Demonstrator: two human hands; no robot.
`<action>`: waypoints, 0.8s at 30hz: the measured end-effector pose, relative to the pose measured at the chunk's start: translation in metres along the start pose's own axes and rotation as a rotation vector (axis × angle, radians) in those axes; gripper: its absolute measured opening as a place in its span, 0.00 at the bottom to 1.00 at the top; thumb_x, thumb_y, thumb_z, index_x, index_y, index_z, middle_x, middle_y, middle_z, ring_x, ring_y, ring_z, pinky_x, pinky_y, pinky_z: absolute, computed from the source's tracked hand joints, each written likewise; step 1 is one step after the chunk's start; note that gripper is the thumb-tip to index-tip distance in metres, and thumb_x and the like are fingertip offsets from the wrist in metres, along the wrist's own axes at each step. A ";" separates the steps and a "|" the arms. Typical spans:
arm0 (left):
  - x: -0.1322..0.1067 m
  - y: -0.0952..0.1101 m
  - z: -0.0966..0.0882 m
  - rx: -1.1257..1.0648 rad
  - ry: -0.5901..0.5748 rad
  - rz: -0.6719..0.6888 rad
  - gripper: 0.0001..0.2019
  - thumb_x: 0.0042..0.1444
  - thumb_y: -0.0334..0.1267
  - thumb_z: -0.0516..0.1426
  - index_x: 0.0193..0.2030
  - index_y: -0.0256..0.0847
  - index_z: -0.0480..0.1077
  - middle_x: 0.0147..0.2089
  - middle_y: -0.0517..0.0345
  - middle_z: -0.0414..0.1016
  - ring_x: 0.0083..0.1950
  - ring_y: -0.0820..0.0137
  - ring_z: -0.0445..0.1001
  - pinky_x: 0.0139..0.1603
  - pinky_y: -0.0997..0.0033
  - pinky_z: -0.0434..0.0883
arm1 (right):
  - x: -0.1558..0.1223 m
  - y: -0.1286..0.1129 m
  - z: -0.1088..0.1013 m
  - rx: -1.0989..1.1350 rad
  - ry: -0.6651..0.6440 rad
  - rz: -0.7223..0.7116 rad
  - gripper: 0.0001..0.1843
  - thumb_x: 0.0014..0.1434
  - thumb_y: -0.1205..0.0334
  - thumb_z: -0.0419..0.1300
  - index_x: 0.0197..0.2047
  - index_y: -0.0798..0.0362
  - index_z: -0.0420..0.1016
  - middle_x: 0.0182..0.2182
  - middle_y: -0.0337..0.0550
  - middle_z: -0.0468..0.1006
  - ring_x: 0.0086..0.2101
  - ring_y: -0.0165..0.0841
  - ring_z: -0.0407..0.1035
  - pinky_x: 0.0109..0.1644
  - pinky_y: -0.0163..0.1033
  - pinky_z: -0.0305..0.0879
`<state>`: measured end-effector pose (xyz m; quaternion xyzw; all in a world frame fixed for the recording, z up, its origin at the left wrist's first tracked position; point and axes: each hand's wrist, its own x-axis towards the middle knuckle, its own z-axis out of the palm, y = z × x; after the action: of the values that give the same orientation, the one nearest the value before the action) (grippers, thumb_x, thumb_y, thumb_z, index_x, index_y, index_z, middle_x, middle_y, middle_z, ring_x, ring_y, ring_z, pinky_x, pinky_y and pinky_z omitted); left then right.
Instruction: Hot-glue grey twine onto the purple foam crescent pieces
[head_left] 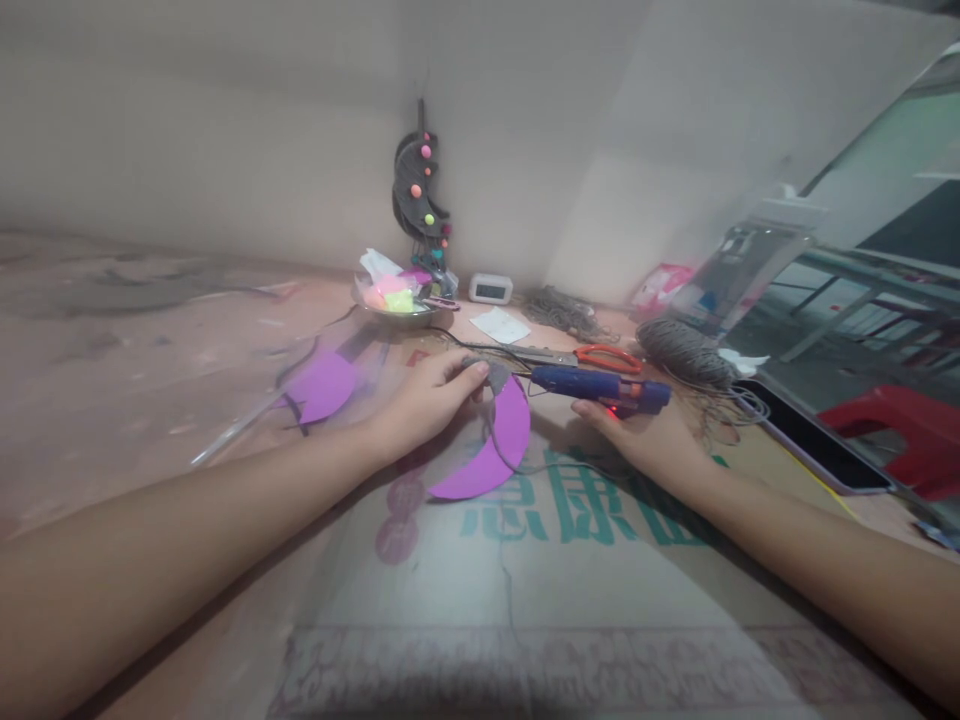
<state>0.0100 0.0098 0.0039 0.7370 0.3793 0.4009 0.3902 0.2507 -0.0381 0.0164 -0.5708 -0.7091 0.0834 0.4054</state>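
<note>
My left hand [442, 392] pinches the upper tip of a purple crescent-shaped cutout [504, 440]. That tip is wrapped in grey yarn, and a loose strand [555, 464] trails from it over the purple face toward the right. In my right hand [652, 435] is a blue glue gun [592, 386] with a small red light lit on it. Its nozzle points left and comes close to the yarn-wrapped tip; I cannot tell whether they touch. The crescent's lower point hangs over a printed cardboard sheet [450, 590].
Orange-handled scissors [607, 358] lie behind the glue gun. A grey yarn ball [686, 352] and a phone [814, 435] are at right. Another purple cutout [324, 385] lies left. Behind stand a filled bowl [401, 315], a small digital clock [490, 289] and a wrapped grey crescent with pompoms [411, 195].
</note>
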 end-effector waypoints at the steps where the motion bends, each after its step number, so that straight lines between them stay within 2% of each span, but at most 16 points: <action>1: 0.000 0.000 0.000 -0.002 0.001 0.001 0.15 0.62 0.44 0.49 0.27 0.39 0.62 0.25 0.62 0.67 0.27 0.73 0.64 0.30 0.73 0.61 | 0.000 0.000 0.000 0.001 0.001 -0.001 0.10 0.51 0.50 0.64 0.30 0.48 0.76 0.28 0.44 0.82 0.38 0.45 0.77 0.45 0.49 0.73; 15: -0.001 0.002 -0.001 0.007 -0.018 -0.012 0.15 0.62 0.45 0.49 0.28 0.39 0.65 0.23 0.62 0.67 0.27 0.72 0.64 0.29 0.73 0.61 | 0.003 -0.001 0.003 0.036 -0.008 -0.004 0.08 0.52 0.54 0.63 0.31 0.48 0.76 0.29 0.42 0.82 0.38 0.42 0.76 0.48 0.49 0.71; 19: -0.001 0.001 -0.001 0.018 0.000 -0.020 0.15 0.62 0.45 0.49 0.28 0.39 0.65 0.24 0.61 0.69 0.27 0.72 0.65 0.30 0.72 0.61 | 0.002 -0.001 0.000 0.037 0.011 0.023 0.10 0.52 0.52 0.62 0.32 0.50 0.76 0.27 0.41 0.81 0.34 0.41 0.76 0.43 0.47 0.72; 24: 0.000 -0.002 -0.001 0.044 0.043 -0.050 0.15 0.61 0.47 0.49 0.30 0.40 0.67 0.25 0.61 0.69 0.26 0.72 0.65 0.28 0.72 0.61 | 0.000 0.003 -0.005 -0.001 -0.023 0.084 0.15 0.53 0.47 0.60 0.27 0.50 0.74 0.23 0.41 0.79 0.30 0.41 0.75 0.36 0.44 0.72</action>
<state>0.0088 0.0112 0.0021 0.7268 0.4148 0.3984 0.3755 0.2560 -0.0389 0.0174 -0.5992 -0.6893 0.1063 0.3932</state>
